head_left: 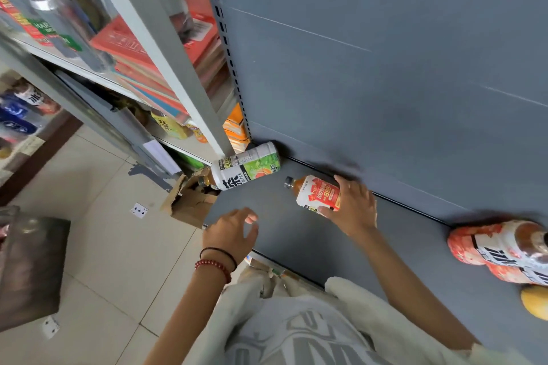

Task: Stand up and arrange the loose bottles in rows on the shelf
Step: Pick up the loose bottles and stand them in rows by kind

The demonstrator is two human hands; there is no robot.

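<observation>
My right hand (354,207) grips a bottle with a red and white label (315,194), its dark cap pointing left, on the grey shelf (326,234). A second bottle with a green and white label (247,164) lies on its side at the shelf's left end, against the back panel. My left hand (232,232) hovers over the shelf's front left corner with its fingers loosely curled and nothing in it. At the right edge stand bottles with red and white labels (504,249), and a yellow cap (535,302) shows below them.
The shelf's grey back panel (385,68) rises behind the bottles. A neighbouring rack on the left holds cans (62,21) and red boxes (142,56). A torn cardboard box (189,201) stands on the tiled floor, with playing cards (138,210) and a dark stool (29,270) nearby.
</observation>
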